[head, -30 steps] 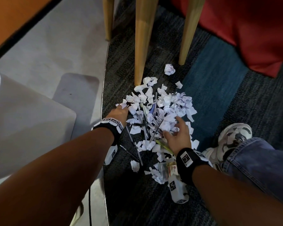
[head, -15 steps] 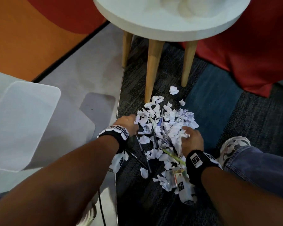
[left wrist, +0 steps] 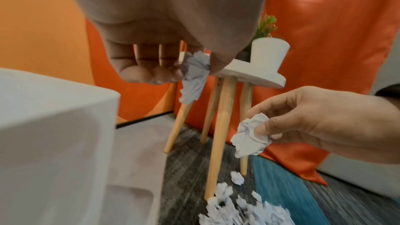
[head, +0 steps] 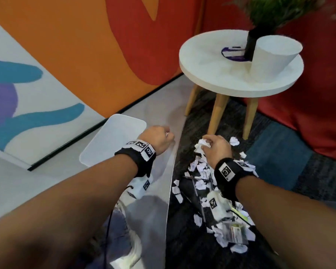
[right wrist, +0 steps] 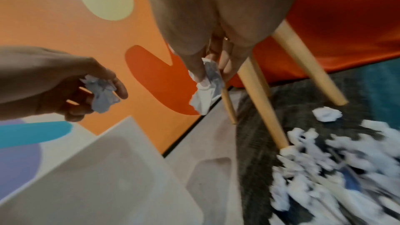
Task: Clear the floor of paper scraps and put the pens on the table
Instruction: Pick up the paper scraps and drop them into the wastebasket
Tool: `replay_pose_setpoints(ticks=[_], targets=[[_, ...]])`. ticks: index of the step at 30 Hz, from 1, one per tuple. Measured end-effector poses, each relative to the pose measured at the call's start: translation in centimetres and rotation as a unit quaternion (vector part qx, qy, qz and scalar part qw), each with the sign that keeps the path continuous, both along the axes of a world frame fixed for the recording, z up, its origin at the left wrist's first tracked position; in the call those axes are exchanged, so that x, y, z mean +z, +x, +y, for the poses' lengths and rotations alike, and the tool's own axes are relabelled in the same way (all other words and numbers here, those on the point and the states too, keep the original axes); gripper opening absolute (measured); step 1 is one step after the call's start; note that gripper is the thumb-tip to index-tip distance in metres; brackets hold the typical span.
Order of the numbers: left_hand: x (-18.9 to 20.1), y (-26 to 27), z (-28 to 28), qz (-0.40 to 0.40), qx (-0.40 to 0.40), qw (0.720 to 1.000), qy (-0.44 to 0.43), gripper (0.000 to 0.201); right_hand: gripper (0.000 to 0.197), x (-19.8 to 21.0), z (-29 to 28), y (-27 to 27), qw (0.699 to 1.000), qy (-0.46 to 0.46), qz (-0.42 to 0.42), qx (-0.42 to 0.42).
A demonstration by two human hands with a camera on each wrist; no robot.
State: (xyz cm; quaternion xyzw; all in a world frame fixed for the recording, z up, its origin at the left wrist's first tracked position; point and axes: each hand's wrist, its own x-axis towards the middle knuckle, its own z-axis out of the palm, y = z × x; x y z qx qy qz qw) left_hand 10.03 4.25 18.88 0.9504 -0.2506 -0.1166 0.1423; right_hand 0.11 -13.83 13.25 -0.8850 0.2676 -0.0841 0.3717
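The floor has two parts: a smooth pale grey part (head: 155,105) on the left and a dark grey carpet with a blue patch (head: 275,158) on the right. On the carpet lies a big pile of crumpled white paper scraps (head: 204,169) with thin dark pens (head: 197,195) mixed in, right by the three wooden legs of a small round white table (head: 217,74). On the table top stand a white cone-shaped pot (head: 270,57) and a black plant pot with green leaves (head: 251,45), and a white plastic bin (head: 113,138) stands on the smooth part of the floor.
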Motion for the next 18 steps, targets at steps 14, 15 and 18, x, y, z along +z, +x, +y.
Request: replay_pose_setpoints(ticks=[14,15,18], targets=[[-0.4,2.8,12.6,-0.003,0.15,0.989,-0.017,0.039,0.029,4.1,13.8,8.2,0.978,0.004,-0.099,0.183],[-0.5,3.0,12.8,0.002,0.149,0.989,-0.014,0.038,0.028,4.2,14.4,8.6,0.977,0.004,-0.097,0.188],[-1.3,3.4,13.4,0.019,0.141,0.99,0.005,0.039,0.028,4.2,15.4,9.7,0.976,-0.01,-0.088,0.2]])
